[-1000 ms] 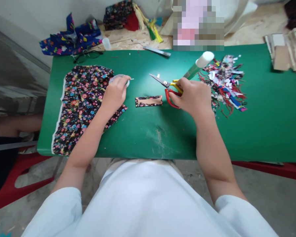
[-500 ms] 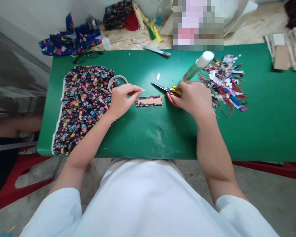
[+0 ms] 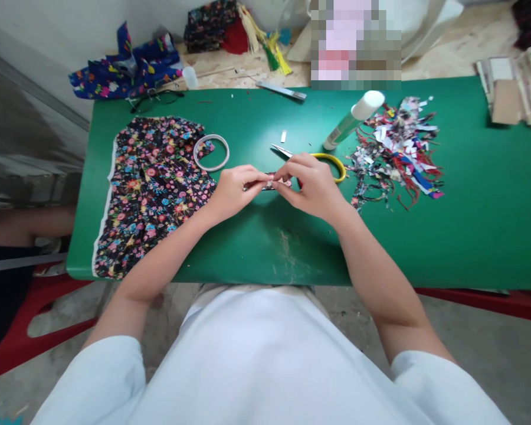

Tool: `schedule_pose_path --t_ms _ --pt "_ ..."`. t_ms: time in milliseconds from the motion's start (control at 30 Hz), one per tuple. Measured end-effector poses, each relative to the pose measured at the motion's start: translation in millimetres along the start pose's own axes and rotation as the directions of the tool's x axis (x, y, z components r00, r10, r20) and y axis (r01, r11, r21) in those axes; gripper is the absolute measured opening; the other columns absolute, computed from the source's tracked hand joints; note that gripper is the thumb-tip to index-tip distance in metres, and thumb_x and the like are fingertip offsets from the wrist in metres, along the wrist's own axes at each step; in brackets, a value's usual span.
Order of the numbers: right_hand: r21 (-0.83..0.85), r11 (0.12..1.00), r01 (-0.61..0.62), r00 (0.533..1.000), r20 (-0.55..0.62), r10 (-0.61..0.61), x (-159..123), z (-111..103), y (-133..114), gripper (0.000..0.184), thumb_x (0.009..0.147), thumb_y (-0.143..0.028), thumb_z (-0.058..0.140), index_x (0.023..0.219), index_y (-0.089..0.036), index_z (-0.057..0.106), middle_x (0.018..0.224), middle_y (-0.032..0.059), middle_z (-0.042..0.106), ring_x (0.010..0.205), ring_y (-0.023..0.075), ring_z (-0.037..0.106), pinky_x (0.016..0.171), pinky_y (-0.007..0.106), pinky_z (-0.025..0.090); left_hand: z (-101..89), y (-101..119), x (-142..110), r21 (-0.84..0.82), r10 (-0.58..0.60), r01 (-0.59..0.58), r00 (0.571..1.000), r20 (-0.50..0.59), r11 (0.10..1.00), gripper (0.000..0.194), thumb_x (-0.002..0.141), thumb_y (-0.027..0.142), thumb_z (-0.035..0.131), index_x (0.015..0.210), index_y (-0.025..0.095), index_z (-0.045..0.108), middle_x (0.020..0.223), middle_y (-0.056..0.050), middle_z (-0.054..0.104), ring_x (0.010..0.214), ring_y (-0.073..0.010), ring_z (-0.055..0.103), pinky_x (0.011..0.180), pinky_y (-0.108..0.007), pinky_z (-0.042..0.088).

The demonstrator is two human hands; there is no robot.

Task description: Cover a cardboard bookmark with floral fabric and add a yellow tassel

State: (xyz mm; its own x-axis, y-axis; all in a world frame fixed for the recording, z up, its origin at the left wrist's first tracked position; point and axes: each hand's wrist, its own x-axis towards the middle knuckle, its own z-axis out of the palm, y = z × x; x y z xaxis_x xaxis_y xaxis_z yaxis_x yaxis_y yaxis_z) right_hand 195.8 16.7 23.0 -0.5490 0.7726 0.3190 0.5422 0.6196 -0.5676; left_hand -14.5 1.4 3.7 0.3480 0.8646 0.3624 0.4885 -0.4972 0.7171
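My left hand (image 3: pixel 234 189) pinches a small white piece of tape (image 3: pixel 269 182) between thumb and forefinger. The fingertips of my right hand (image 3: pixel 310 183) are closed on it from the other side. Just under both hands lies a small flat strip wrapped in black floral fabric (image 3: pixel 284 184), mostly covered by my fingers. Scissors (image 3: pixel 343 172) with yellow and red handles lie partly behind my right hand. A tape roll (image 3: pixel 227 154) rests at the edge of the large floral cloth (image 3: pixel 150 189), left of my left hand.
Behind the scissors stands a glue stick (image 3: pixel 347 124) with a white cap. Fabric scraps (image 3: pixel 407 147) are heaped to the right. A cutter knife (image 3: pixel 281 91), glasses (image 3: pixel 153 99) and blue patterned cloth (image 3: pixel 154 65) lie toward the back. A small white slip (image 3: pixel 284 136) is on the green table (image 3: pixel 478 218).
My right hand has let go of the scissors and moved left to meet my left hand. My left hand has shifted slightly right and down, over the fabric-wrapped strip.
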Motion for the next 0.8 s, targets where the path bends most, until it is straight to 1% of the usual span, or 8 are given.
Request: schedule_pose_path --t_ms 133,200,300,400,467,567,700,800 --pt "0.015 1.0 -0.003 1.0 0.018 0.003 0 1 0 0.014 0.091 -0.027 0.054 0.083 -0.023 0.064 0.078 0.0061 0.064 0.078 0.0221 0.058 0.075 0.037 0.045 0.3 2 -1 0.025 0.026 -0.026 0.999 0.022 0.999 0.016 0.092 0.021 0.066 0.099 0.02 0.08 0.085 -0.003 0.076 0.071 -0.0106 0.065 0.07 -0.023 0.052" --pt "0.032 0.999 -0.033 0.999 0.019 0.032 0 -3 3 0.012 0.09 -0.026 0.055 0.083 -0.023 0.065 0.076 0.0051 0.063 0.077 0.0213 0.057 0.074 0.036 0.044 -0.6 3 -1 0.094 0.039 -0.041 0.999 0.033 0.995 0.018 0.093 0.022 0.065 0.104 0.019 0.078 0.094 -0.004 0.076 0.081 -0.0128 0.067 0.078 -0.026 0.054" --pt "0.037 0.988 -0.148 0.989 0.01 0.148 0 -11 12 0.01 0.087 -0.025 0.059 0.081 -0.022 0.067 0.075 0.0044 0.062 0.075 0.0201 0.056 0.072 0.035 0.042 -0.9 4 -2 0.291 0.008 -0.026 0.998 0.063 0.956 0.027 0.09 0.021 0.067 0.116 0.018 0.073 0.114 -0.008 0.073 0.105 -0.0208 0.065 0.098 -0.036 0.052" --pt "0.01 0.96 -0.278 0.96 -0.005 0.278 0 -17 22 0.009 0.084 -0.024 0.063 0.078 -0.022 0.07 0.074 0.0042 0.06 0.07 0.0191 0.053 0.069 0.035 0.04 0.9 2 -3 0.421 -0.085 0.033 0.991 0.105 0.906 0.035 0.088 0.023 0.07 0.123 0.016 0.07 0.122 -0.011 0.07 0.115 -0.0265 0.06 0.105 -0.043 0.048" --pt "-0.014 0.938 -0.347 0.938 -0.004 0.347 0 -17 26 0.009 0.082 -0.023 0.064 0.077 -0.021 0.071 0.073 0.0041 0.058 0.068 0.0185 0.051 0.068 0.035 0.039 2.4 1 -3 0.44 -0.119 0.055 0.986 0.119 0.896 0.035 0.089 0.024 0.068 0.123 0.016 0.069 0.122 -0.011 0.07 0.117 -0.0274 0.059 0.106 -0.044 0.047" --pt "-0.065 0.913 -0.402 0.914 0.033 0.405 1 -15 28 0.01 0.081 -0.024 0.065 0.077 -0.021 0.073 0.074 0.0045 0.055 0.07 0.0192 0.051 0.07 0.036 0.038 4.5 -1 -3 0.438 -0.096 0.027 0.986 0.136 0.898 0.033 0.092 0.024 0.064 0.123 0.017 0.069 0.125 -0.011 0.069 0.121 -0.0275 0.058 0.109 -0.045 0.044" --pt "-0.116 0.919 -0.376 0.92 0.07 0.386 1 -12 28 0.013 0.083 -0.025 0.063 0.079 -0.021 0.074 0.075 0.005 0.052 0.077 0.021 0.052 0.075 0.037 0.039 9.1 -3 -5 0.421 -0.01 -0.079 0.979 0.205 0.904 0.034 0.098 0.022 0.053 0.129 0.019 0.067 0.137 -0.012 0.066 0.13 -0.0268 0.055 0.112 -0.046 0.042" --pt "-0.14 0.924 -0.356 0.926 0.077 0.368 0 -11 29 0.015 0.085 -0.026 0.061 0.08 -0.021 0.074 0.076 0.0058 0.053 0.078 0.022 0.052 0.076 0.037 0.039 12.9 -5 -7 0.413 0.019 -0.114 0.974 0.227 0.904 0.037 0.101 0.021 0.044 0.131 0.019 0.066 0.142 -0.013 0.064 0.133 -0.0259 0.055 0.113 -0.047 0.042"
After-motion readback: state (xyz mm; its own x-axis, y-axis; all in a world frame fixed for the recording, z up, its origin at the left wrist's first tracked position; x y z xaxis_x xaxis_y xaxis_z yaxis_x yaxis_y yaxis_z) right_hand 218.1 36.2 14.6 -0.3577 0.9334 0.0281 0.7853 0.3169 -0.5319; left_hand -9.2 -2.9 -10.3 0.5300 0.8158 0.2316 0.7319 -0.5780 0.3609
